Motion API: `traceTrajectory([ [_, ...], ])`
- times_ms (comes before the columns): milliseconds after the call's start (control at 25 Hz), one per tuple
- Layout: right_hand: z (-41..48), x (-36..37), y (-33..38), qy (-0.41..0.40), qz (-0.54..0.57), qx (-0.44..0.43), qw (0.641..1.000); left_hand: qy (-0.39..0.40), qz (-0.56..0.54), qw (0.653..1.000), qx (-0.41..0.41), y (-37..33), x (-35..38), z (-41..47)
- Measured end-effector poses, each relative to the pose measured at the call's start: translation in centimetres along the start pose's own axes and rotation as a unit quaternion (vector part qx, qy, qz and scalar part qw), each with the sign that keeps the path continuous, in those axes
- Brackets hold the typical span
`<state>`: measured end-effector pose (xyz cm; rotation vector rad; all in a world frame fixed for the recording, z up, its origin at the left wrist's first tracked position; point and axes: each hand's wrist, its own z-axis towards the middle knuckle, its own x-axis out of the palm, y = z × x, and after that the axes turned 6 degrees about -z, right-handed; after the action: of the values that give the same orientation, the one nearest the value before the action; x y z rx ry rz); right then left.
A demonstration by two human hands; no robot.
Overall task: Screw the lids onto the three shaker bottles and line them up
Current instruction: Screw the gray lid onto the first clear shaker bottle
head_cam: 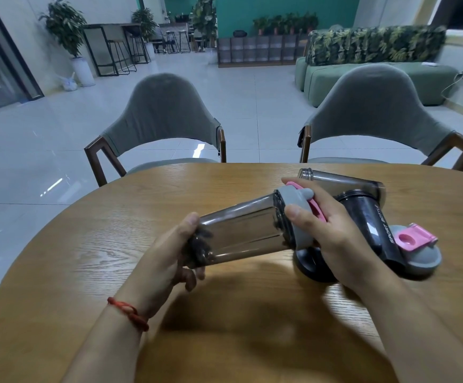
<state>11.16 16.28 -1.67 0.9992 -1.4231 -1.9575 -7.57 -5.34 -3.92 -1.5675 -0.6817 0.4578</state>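
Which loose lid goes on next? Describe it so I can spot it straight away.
Look at the round wooden table, right side, past the right hand. Beside the lying bottle printed SPORT BOTTLE rests a grey lid with its pink flip cap open. The other lid, in the right hand, is already on the held bottle.

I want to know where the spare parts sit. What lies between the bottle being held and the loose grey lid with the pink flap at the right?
In the head view, the right hand and a lidless bottle lying on the table.
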Motion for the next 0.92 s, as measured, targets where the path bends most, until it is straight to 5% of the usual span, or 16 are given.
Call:
traceTrajectory([
  [120,0.1,-0.1,-0.2,0.0,0.041,0.018,0.999,0.016,-0.028,0.998,0.057,0.0,-0.3,0.1],
  [440,0.9,-0.9,-0.1,-0.024,0.08,0.006,0.996,0.07,0.119,0.964,0.228,0.2,0.0,-1.2],
  [560,0.8,-0.8,-0.2,-0.053,0.056,0.002,0.997,0.05,0.129,0.972,0.189,0.0,0.4,-1.1],
  [760,0.2,-0.1,0.0,-0.014,0.035,-0.039,0.999,0.106,0.049,0.993,-0.016,-0.9,0.2,-0.8],
  [920,-0.1,-0.4,0.9,-0.025,0.05,-0.043,0.998,0.092,0.116,0.983,0.106,-0.7,0.3,-1.3],
])
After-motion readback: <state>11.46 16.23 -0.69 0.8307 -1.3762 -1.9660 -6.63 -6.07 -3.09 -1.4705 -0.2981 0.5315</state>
